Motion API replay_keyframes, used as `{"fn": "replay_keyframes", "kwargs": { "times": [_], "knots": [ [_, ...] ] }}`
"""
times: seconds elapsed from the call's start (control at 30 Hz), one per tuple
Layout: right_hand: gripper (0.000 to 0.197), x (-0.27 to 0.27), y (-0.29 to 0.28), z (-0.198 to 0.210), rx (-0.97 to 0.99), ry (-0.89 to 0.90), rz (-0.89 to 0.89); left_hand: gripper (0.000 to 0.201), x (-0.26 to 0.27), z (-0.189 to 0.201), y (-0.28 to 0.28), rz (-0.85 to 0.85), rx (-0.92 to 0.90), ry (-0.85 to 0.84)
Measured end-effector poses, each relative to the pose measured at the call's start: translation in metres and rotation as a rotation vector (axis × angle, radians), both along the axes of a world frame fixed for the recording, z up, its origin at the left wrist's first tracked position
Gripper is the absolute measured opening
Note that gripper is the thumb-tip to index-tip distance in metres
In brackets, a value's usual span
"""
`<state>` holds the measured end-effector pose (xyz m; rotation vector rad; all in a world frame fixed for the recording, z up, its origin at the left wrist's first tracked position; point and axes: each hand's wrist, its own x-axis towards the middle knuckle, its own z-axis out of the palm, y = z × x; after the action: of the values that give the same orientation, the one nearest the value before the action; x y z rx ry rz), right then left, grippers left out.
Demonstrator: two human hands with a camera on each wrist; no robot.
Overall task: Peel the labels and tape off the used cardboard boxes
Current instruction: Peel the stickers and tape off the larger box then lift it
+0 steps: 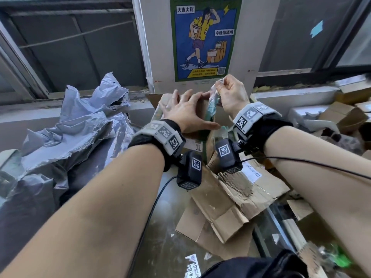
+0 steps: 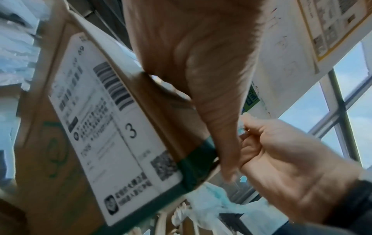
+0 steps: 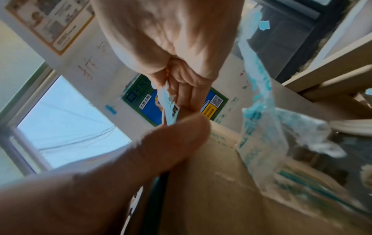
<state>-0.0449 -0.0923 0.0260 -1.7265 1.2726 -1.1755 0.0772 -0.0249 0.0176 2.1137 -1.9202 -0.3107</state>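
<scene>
A brown cardboard box point(image 1: 197, 140) stands in front of me with a white shipping label point(image 2: 112, 127) on its side and green tape point(image 2: 198, 162) at a corner. My left hand point(image 1: 187, 106) lies spread on the box's top, fingers straight, thumb along its near edge. My right hand point(image 1: 220, 83) is raised just right of it and pinches the upper end of a clear tape strip with teal print point(image 1: 213, 101). The strip point(image 3: 259, 111) runs down to the box and is partly peeled off. In the right wrist view the pinching fingers point(image 3: 187, 82) hold a torn tape end point(image 3: 168, 105).
Crumpled grey plastic mailers point(image 1: 80, 127) pile up on the left. Flattened torn cardboard point(image 1: 230, 199) lies under my wrists. More boxes point(image 1: 343, 115) are stacked at the right. A poster point(image 1: 202, 37) hangs on the pillar behind. Label scraps point(image 1: 192, 264) lie on the table point(image 1: 166, 227).
</scene>
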Motion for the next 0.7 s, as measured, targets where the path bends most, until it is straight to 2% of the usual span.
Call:
{"fn": "replay_keyframes", "kwargs": {
  "times": [0.17, 0.4, 0.5, 0.6, 0.7],
  "knots": [
    [0.023, 0.0009, -0.0010, 0.0010, 0.202, -0.297, -0.004, 0.102, 0.0000, 0.0045, -0.0024, 0.024, 0.037, 0.021],
    [0.023, -0.0016, 0.0011, 0.0021, 0.385, -0.717, -0.004, 0.098, 0.0032, 0.0013, -0.0052, 0.035, 0.047, 0.055],
    [0.020, -0.0059, -0.0024, -0.0012, 0.501, -0.875, -0.052, 0.094, 0.0034, 0.0007, -0.0063, 0.039, 0.048, 0.074],
    [0.024, -0.0040, -0.0037, -0.0061, 0.538, -0.948, -0.098, 0.095, 0.0036, 0.0005, -0.0056, 0.042, 0.036, 0.068],
    [0.023, -0.0068, 0.0002, -0.0062, 0.560, -0.947, -0.072, 0.096, 0.0035, -0.0025, -0.0042, 0.064, 0.019, 0.085]
  ]
}}
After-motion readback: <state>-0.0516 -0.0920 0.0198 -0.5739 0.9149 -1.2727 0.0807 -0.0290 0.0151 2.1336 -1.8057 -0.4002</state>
